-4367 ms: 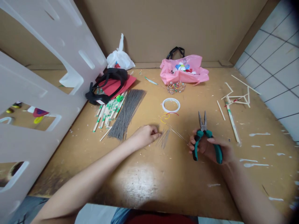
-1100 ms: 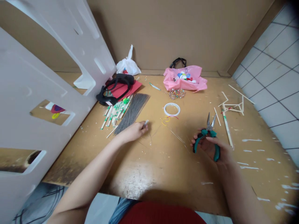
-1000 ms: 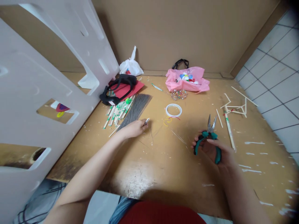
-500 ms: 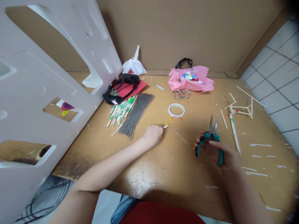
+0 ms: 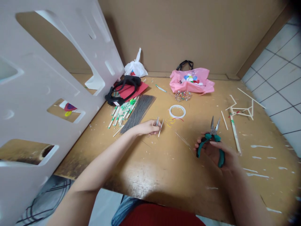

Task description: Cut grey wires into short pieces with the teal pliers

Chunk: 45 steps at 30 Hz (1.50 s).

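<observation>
My left hand (image 5: 147, 128) rests on the wooden table (image 5: 164, 169), fingers pinched around a few short metal wire pieces (image 5: 159, 125) that stick up from the fingertips. Just left of it lies a bundle of grey wires (image 5: 138, 112). My right hand (image 5: 216, 153) is closed on the teal handles of a pair of needle-nose pliers (image 5: 211, 138), jaws pointing away from me and slightly apart. A thin loose wire (image 5: 182, 139) lies on the table between the two hands.
A white tape ring (image 5: 177, 111) and coloured rubber bands (image 5: 172, 121) lie behind the hands. Farther back are wrapped chopsticks (image 5: 121, 111), red paper with a black strap (image 5: 123, 91), a pink bag (image 5: 191, 82), a white bag (image 5: 135, 67). A stick frame (image 5: 242, 108) stands right; white plastic panel (image 5: 47, 88) left.
My left hand gathered short wire pieces off the table, carried them toward the grey bundle, then back right; it now holds them upright. The right hand kept the pliers nearly still.
</observation>
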Available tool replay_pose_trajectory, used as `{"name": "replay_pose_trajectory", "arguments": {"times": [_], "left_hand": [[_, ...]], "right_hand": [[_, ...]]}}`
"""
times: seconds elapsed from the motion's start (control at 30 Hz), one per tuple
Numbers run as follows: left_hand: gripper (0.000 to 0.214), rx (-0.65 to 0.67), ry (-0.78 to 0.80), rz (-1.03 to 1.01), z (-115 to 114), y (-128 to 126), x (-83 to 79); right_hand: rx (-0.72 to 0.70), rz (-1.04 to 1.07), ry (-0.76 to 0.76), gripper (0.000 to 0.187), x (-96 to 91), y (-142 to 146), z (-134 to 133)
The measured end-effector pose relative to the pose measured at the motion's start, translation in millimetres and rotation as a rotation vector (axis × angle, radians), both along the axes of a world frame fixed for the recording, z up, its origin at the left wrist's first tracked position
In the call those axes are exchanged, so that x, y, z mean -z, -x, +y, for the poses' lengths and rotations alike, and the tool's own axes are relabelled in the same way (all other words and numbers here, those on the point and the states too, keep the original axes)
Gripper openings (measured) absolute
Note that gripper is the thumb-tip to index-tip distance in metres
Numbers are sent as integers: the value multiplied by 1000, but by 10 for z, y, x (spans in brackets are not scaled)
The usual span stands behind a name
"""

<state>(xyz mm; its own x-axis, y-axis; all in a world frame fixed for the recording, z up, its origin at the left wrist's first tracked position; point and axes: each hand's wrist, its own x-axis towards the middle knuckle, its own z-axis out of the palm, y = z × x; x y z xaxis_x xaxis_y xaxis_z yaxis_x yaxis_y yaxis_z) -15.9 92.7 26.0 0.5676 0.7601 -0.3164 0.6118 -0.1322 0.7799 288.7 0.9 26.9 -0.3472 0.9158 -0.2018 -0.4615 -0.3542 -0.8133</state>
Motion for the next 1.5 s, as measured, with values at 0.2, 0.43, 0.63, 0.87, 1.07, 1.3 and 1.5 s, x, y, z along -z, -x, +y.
{"name": "replay_pose_trajectory", "arguments": {"times": [0.2, 0.43, 0.63, 0.87, 1.07, 1.3, 1.5], "left_hand": [[11, -141, 138, -276, 77, 46, 122], [10, 27, -75, 115, 707, -236, -224], [16, 204, -108, 510, 1155, -792, -366], [8, 265, -183, 700, 1206, -1084, -356], [16, 245, -256, 683, 1147, -940, -540], [33, 124, -374, 675, 926, -329, -714], [24, -6, -387, 744, 661, 463, -753]], "right_hand": [[-5, -26, -13, 25, 40, -9, 19], [15, -5, 5, 26, 48, 3, 19], [33, -20, -1, 27, 24, -9, 9], [34, -29, 5, 26, -16, -15, 20], [45, -29, 29, 28, -32, 5, 8], [110, -142, 66, 24, 13, 0, 10], [279, -267, 89, 25, 111, -38, 72]]}}
